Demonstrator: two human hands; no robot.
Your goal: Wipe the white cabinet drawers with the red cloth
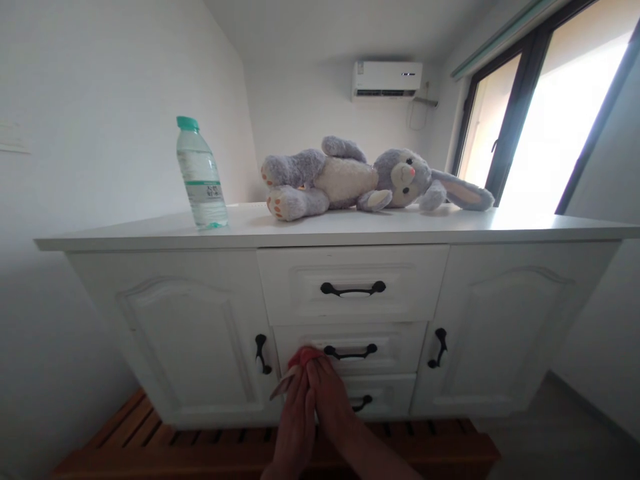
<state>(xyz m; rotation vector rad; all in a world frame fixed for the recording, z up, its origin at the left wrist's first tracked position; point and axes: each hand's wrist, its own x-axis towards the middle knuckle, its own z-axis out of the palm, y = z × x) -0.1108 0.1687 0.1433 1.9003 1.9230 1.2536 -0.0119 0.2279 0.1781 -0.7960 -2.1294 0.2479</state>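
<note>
My left hand [297,403] and my right hand [327,393] are pressed together in front of the white cabinet, low and slightly left of centre. Between their fingertips sits a crumpled red cloth [304,355], partly covered by the fingers. A flat, pale pinkish flap [283,385] sticks out to the left of my left hand; I cannot tell whether it belongs to the cloth. Both hands are close to the middle drawer [395,333], just left of its black handle [350,352]. My right wrist partly hides the bottom drawer's handle [363,403].
On the cabinet top [240,233] stand a water bottle [203,177] at left and a plush rabbit [345,180] lying on its side. Doors with black handles [262,355] flank the drawers. Beneath is a slatted wooden bench [430,443]. A window [540,113] is at right.
</note>
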